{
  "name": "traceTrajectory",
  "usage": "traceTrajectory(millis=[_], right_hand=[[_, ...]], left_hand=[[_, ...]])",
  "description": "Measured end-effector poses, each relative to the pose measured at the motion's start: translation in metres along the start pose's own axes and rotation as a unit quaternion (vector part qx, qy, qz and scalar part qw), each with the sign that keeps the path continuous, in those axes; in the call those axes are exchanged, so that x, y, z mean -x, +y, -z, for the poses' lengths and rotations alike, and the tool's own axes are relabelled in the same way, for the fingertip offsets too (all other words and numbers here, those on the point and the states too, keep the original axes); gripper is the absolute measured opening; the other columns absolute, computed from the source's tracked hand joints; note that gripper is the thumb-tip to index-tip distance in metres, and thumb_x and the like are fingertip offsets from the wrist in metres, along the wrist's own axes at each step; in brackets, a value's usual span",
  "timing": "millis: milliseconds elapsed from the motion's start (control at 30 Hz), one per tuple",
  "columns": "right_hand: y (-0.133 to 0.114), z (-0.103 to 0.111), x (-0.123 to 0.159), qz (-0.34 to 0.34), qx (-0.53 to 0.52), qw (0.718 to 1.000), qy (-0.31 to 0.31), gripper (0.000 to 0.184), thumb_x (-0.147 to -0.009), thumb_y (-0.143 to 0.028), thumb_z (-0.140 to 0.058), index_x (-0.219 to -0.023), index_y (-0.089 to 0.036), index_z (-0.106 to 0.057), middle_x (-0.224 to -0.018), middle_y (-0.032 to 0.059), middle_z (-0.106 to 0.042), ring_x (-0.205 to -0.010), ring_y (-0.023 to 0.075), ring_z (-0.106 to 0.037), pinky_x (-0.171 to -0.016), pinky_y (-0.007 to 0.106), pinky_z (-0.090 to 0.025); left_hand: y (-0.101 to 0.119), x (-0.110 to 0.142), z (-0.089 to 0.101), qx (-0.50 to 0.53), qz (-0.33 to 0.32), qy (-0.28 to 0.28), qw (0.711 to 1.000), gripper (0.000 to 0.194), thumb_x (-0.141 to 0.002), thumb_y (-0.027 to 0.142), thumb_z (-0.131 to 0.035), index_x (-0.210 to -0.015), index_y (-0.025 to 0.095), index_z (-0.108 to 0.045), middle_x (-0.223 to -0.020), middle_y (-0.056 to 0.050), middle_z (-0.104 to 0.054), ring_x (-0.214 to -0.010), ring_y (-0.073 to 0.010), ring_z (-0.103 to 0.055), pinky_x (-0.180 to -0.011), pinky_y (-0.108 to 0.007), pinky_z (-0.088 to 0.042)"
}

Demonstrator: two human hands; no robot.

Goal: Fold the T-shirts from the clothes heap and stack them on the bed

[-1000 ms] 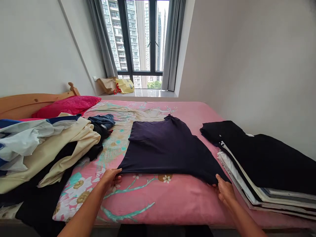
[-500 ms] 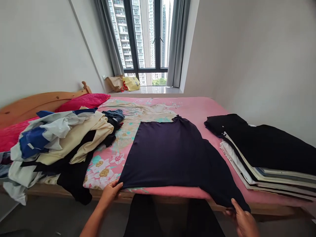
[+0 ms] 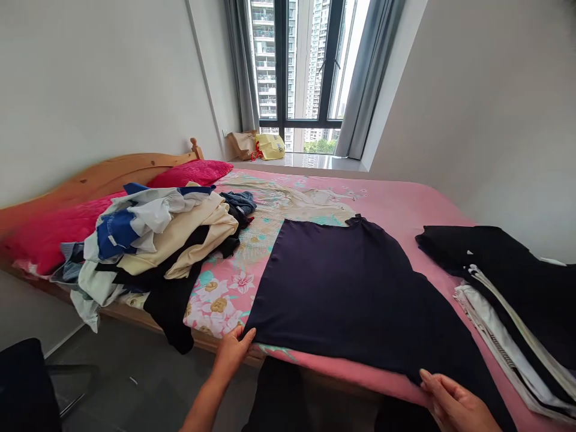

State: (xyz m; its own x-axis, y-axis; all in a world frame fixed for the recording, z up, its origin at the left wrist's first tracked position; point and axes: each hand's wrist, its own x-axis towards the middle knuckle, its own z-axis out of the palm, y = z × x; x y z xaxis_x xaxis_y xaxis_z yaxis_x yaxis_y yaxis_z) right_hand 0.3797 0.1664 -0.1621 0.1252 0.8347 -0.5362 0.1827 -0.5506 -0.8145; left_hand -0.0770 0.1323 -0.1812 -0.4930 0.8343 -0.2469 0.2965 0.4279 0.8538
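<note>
A dark navy garment (image 3: 333, 288), apparently a long-sleeved top, lies spread at the near edge of the bed. Its upper edge is bunched at one point, and a sleeve-like part runs down to the right over the edge. My left hand (image 3: 234, 348) pinches its near left corner between thumb and fingers. Along the near hem, where the sleeve-like part branches off, my right hand (image 3: 454, 402) has thumb and fingers closed on the cloth. The sleeve's far end leaves the bottom of the view.
Left on the bed is a loose heap of clothes (image 3: 166, 234), partly hanging over the edge. A stack of folded clothes (image 3: 508, 282) lies at the right. Behind are red pillows (image 3: 193, 172) and the window sill with paper bags (image 3: 270, 147). A dark chair (image 3: 27, 384) stands lower left.
My right hand has let go of the sleeve's end and moved to the hem beside it. My left hand keeps the left corner. The view has turned left, so everything sits further right.
</note>
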Motion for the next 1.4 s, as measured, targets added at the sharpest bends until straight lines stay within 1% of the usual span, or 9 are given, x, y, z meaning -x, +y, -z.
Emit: traceTrajectory(millis=[67, 233, 367, 467, 633, 933, 1200, 1300, 1400], right_hand=[[-0.05, -0.049, -0.002, 0.06, 0.018, 0.996, -0.067, 0.037, -0.061, -0.058, -0.063, -0.062, -0.023, -0.051, -0.044, -0.0064, -0.041, -0.029, 0.0064, -0.032, -0.028, 0.02, -0.024], [-0.158, -0.204, -0.034, 0.222, 0.154, 0.94, -0.21, 0.024, -0.073, -0.043, -0.056, -0.078, -0.02, -0.055, -0.064, -0.0042, -0.054, -0.044, 0.0088, -0.052, -0.031, 0.017, -0.037], [-0.202, -0.309, -0.087, 0.264, 0.277, 0.908, -0.17, 0.012, -0.079, -0.027, -0.049, -0.084, -0.019, -0.055, -0.072, -0.0025, -0.059, -0.053, 0.0089, -0.06, -0.039, 0.015, -0.042], [-0.218, -0.356, -0.124, 0.255, 0.331, 0.898, -0.138, 0.013, -0.079, -0.03, -0.051, -0.083, -0.018, -0.055, -0.069, -0.0009, -0.061, -0.05, 0.0104, -0.06, -0.044, 0.019, -0.045], [-0.222, -0.387, -0.16, 0.213, 0.418, 0.878, -0.093, 0.033, -0.075, -0.05, -0.058, -0.079, -0.017, -0.059, -0.058, 0.0027, -0.061, -0.049, 0.0172, -0.061, -0.054, 0.028, -0.048], [-0.23, -0.4, -0.182, 0.158, 0.471, 0.863, -0.093, 0.029, -0.078, -0.041, -0.053, -0.068, -0.015, -0.062, -0.047, 0.0053, -0.058, -0.045, 0.0181, -0.059, -0.053, 0.028, -0.048], [-0.225, -0.413, -0.181, 0.223, 0.43, 0.868, -0.106, 0.023, -0.083, -0.034, -0.046, -0.079, -0.017, -0.061, -0.057, 0.0012, -0.062, -0.044, 0.0123, -0.056, -0.052, 0.023, -0.045], [-0.217, -0.419, -0.176, 0.251, 0.413, 0.868, -0.11, 0.023, -0.083, -0.035, -0.049, -0.077, -0.017, -0.061, -0.062, 0.0018, -0.064, -0.051, 0.0112, -0.057, -0.057, 0.022, -0.045], [-0.216, -0.41, -0.168, 0.282, 0.384, 0.871, -0.122, 0.028, -0.086, -0.036, -0.043, -0.08, -0.018, -0.063, -0.072, 0.0016, -0.067, -0.059, 0.0114, -0.059, -0.061, 0.022, -0.046]], left_hand=[[-0.002, 0.001, 0.0, -0.028, -0.009, 0.007, 1.0, 0.035, -0.07, 0.053, -0.056, -0.059, 0.02, -0.055, -0.047, 0.003, -0.05, -0.049, -0.0141, -0.049, -0.049, -0.024, -0.034], [-0.01, 0.004, -0.003, -0.049, -0.026, 0.0, 0.998, 0.039, -0.075, 0.054, -0.048, -0.068, 0.019, -0.062, -0.061, -0.001, -0.061, -0.063, -0.0172, -0.055, -0.059, -0.025, -0.038], [-0.017, 0.004, -0.006, -0.064, -0.016, 0.014, 0.998, 0.039, -0.075, 0.054, -0.047, -0.062, 0.02, -0.06, -0.059, -0.001, -0.06, -0.061, -0.0168, -0.054, -0.058, -0.025, -0.038], [-0.021, 0.004, -0.007, -0.059, -0.015, 0.01, 0.998, 0.038, -0.077, 0.052, -0.045, -0.062, 0.02, -0.059, -0.06, -0.001, -0.06, -0.061, -0.0164, -0.054, -0.057, -0.024, -0.037], [-0.031, 0.001, -0.008, -0.059, -0.012, -0.024, 0.998, 0.04, -0.079, 0.053, -0.044, -0.061, 0.02, -0.057, -0.058, 0.0, -0.057, -0.06, -0.0159, -0.052, -0.057, -0.024, -0.037], [-0.034, 0.004, -0.008, -0.036, -0.026, -0.04, 0.998, 0.042, -0.082, 0.055, -0.04, -0.062, 0.022, -0.056, -0.056, -0.001, -0.057, -0.059, -0.0166, -0.054, -0.056, -0.024, -0.039], [-0.037, 0.013, -0.004, 0.009, -0.021, -0.041, 0.999, 0.047, -0.081, 0.062, -0.036, -0.059, 0.024, -0.052, -0.05, -0.002, -0.056, -0.052, -0.0165, -0.053, -0.054, -0.025, -0.04], [-0.042, 0.013, -0.002, -0.015, -0.022, -0.013, 1.0, 0.046, -0.081, 0.06, -0.036, -0.056, 0.024, -0.049, -0.049, -0.001, -0.054, -0.051, -0.0156, -0.051, -0.053, -0.025, -0.037], [-0.047, 0.011, 0.001, -0.067, -0.034, -0.029, 0.997, 0.044, -0.08, 0.058, -0.039, -0.054, 0.024, -0.046, -0.05, -0.002, -0.053, -0.051, -0.0153, -0.049, -0.053, -0.026, -0.034]])
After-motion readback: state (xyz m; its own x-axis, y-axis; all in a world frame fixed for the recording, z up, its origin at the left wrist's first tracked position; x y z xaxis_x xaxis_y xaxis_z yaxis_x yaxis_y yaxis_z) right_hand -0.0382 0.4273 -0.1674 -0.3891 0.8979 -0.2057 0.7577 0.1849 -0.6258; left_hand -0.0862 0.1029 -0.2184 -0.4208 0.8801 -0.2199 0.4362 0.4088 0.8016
